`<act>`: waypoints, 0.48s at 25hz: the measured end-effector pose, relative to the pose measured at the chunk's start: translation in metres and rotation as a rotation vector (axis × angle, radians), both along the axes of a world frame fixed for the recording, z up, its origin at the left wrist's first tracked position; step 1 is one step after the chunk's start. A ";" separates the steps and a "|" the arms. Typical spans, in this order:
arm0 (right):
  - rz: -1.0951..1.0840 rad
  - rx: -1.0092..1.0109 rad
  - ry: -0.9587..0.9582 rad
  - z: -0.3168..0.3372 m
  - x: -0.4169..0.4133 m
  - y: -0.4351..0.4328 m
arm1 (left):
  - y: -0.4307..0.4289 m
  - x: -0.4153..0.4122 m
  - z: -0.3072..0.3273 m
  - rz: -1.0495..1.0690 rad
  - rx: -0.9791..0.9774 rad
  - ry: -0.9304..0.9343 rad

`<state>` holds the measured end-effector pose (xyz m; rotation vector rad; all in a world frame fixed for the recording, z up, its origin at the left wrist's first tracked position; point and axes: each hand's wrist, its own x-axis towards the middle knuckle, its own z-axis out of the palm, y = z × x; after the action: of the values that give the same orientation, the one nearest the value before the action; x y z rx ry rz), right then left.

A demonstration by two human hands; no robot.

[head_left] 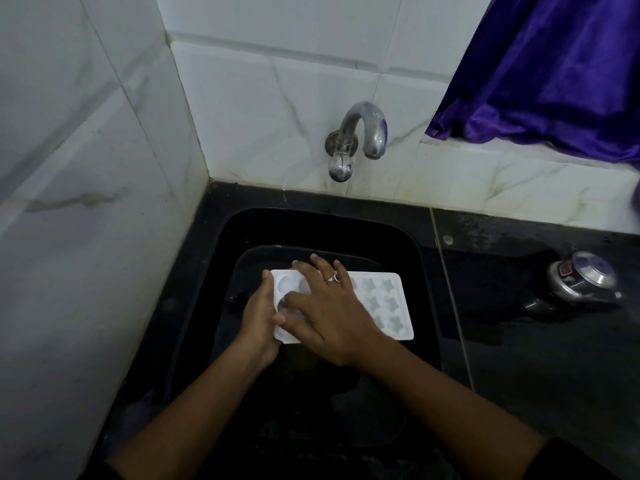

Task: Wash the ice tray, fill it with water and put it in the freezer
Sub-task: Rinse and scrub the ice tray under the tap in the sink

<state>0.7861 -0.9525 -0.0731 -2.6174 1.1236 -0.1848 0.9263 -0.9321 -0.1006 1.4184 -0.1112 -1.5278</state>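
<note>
We find the white rectangular plastic ice tray lying flat and face up inside the black rectangular sink, toward the basin's 12 o'clock half, long side running 9 to 3 o'clock. Star-shaped cavities show at its 3 o'clock end and rounded ones at its 9 o'clock end.

The left hand grips the tray's 9 o'clock short edge, thumb on the upper face and one fingertip at the far corner. The fingers underneath are hidden.

The right hand lies palm down across the tray's 9 o'clock half. Its fingers are spread and straight, pressing on the cavities, and one carries a ring. It holds nothing.

We note a curved grey metal tap on the white marbled wall tiles at the sink's 12 o'clock. We cannot tell whether water runs from it.

A purple satin curtain hangs at 2 o'clock of the view.

A small shiny metal lidded vessel lies tilted on the wet black stone counter at the sink's 3 o'clock, well apart from the tray.
</note>
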 end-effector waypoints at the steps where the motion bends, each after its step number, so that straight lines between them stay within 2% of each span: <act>1: 0.004 0.003 0.004 -0.001 -0.001 0.001 | -0.001 0.002 -0.002 0.018 -0.004 0.010; 6: 0.035 0.025 0.015 -0.002 -0.003 0.006 | -0.002 0.004 -0.003 0.056 -0.008 0.037; 12: -0.099 -0.032 -0.022 -0.010 -0.020 0.007 | -0.006 0.013 0.002 0.051 -0.043 0.014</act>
<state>0.7657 -0.9454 -0.0836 -2.5824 1.2534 -0.2534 0.9389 -0.9380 -0.0990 1.3670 -0.0985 -1.4849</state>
